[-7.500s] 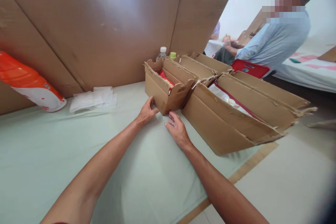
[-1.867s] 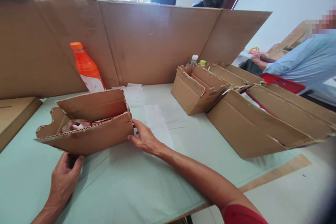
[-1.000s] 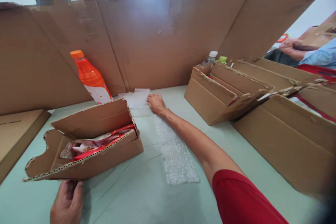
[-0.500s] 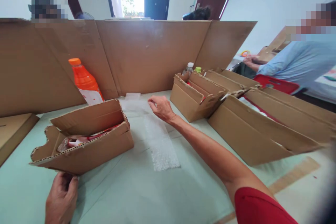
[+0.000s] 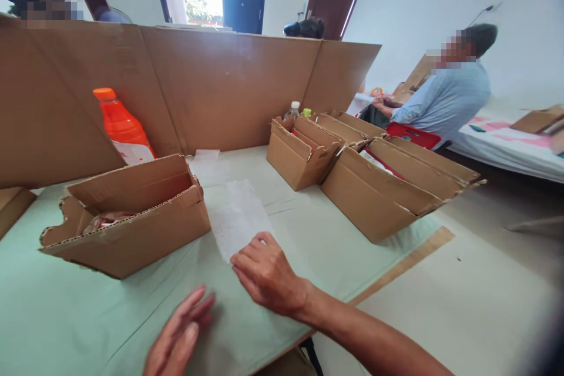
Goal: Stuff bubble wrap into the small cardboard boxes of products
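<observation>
My right hand [image 5: 267, 276] is closed on the near end of a clear strip of bubble wrap [image 5: 241, 211] that lies over the green table cover. To its left, my left hand [image 5: 181, 329] is open with fingers apart, holding nothing, just above the cover. An open cardboard box [image 5: 141, 241] stands beyond my left hand. Inside it some red and clear plastic-wrapped contents [image 5: 108, 220] show in part; I cannot make out what they are. Past the far end of the wrap lies another pale translucent piece [image 5: 207, 155].
An orange bottle [image 5: 126, 129] stands behind the left box, before a tall cardboard screen [image 5: 229, 88]. Several open boxes [image 5: 370, 194] stand at the right, with bottle tops [image 5: 294, 108] showing behind them. A person in a light blue shirt [image 5: 458, 97] sits farther right.
My right hand has moved nearer with the bubble wrap, pulling its end toward me. My left hand has left the box's near side, moved right and opened. The view has shifted right.
</observation>
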The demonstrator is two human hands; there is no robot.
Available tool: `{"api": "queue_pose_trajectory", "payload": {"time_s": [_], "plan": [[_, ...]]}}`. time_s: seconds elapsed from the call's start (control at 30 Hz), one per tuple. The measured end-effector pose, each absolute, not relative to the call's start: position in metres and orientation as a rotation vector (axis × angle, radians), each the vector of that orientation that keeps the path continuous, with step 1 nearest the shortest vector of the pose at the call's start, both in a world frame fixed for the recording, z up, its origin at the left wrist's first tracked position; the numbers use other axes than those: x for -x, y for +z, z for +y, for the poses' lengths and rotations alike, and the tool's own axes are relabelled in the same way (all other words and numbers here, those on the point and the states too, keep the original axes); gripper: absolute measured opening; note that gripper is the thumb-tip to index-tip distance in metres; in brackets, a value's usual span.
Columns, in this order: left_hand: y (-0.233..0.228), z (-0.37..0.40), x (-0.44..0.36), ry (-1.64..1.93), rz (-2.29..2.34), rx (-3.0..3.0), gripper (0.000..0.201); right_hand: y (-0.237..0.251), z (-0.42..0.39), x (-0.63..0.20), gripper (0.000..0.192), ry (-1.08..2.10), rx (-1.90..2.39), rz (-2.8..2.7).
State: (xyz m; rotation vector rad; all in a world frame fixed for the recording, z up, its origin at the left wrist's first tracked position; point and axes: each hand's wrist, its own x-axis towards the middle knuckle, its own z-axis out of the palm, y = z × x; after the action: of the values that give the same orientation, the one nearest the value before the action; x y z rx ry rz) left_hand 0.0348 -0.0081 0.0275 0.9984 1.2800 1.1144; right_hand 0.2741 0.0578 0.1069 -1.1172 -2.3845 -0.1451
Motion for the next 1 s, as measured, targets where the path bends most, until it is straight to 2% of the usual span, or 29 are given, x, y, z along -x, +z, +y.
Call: {"api": "queue_pose_trajectory", "payload": {"time_s": [0.1, 0.17, 0.27, 0.37, 0.43, 0.5, 0.6, 0.7, 0.87, 0.93, 1.0], "plan": [[0.047, 0.008, -0.075, 1.019, 1.019, -0.728, 0.063, 0.104, 0.032, -0.264, 0.015, 0.066, 0.963, -2.369], [0.058, 0.019, -0.087, 0.973, 0.975, -0.623, 0.065, 0.105, 0.025, -0.269, 0.023, 0.289, 0.858, -2.279], [0.061, 0.023, -0.088, 0.861, 1.043, -0.6, 0.068, 0.104, 0.042, -0.295, 0.029, 0.523, 0.989, -2.069], [0.059, 0.014, -0.085, 0.912, 1.14, -0.643, 0.064, 0.092, 0.074, -0.323, 0.019, 0.461, 1.356, -2.018], [0.064, 0.008, -0.084, 1.004, 1.178, -0.651, 0.058, 0.082, 0.088, -0.333, 0.02, 0.369, 1.504, -2.152], [0.073, 0.004, -0.085, 1.063, 1.202, -0.64, 0.055, 0.075, 0.088, -0.335, 0.018, 0.333, 1.541, -2.308], [0.088, 0.003, -0.087, 1.068, 1.203, -0.612, 0.056, 0.076, 0.067, -0.337, 0.01, 0.442, 1.493, -2.364], [0.095, 0.001, -0.089, 1.109, 1.212, -0.63, 0.054, 0.086, 0.043, -0.345, 0.016, 0.747, 1.449, -2.091], [0.086, -0.006, -0.093, 1.154, 1.154, -0.862, 0.035, 0.095, 0.031, -0.351, 0.069, 1.769, 1.117, -1.218], [0.081, -0.006, -0.097, 1.112, 1.128, -0.961, 0.031, 0.099, 0.037, -0.344, 0.067, 1.893, 0.971, -1.032], [0.079, 0.0, -0.101, 1.034, 1.121, -1.091, 0.031, 0.104, 0.049, -0.336, 0.051, 1.786, 0.945, -0.983]]}}
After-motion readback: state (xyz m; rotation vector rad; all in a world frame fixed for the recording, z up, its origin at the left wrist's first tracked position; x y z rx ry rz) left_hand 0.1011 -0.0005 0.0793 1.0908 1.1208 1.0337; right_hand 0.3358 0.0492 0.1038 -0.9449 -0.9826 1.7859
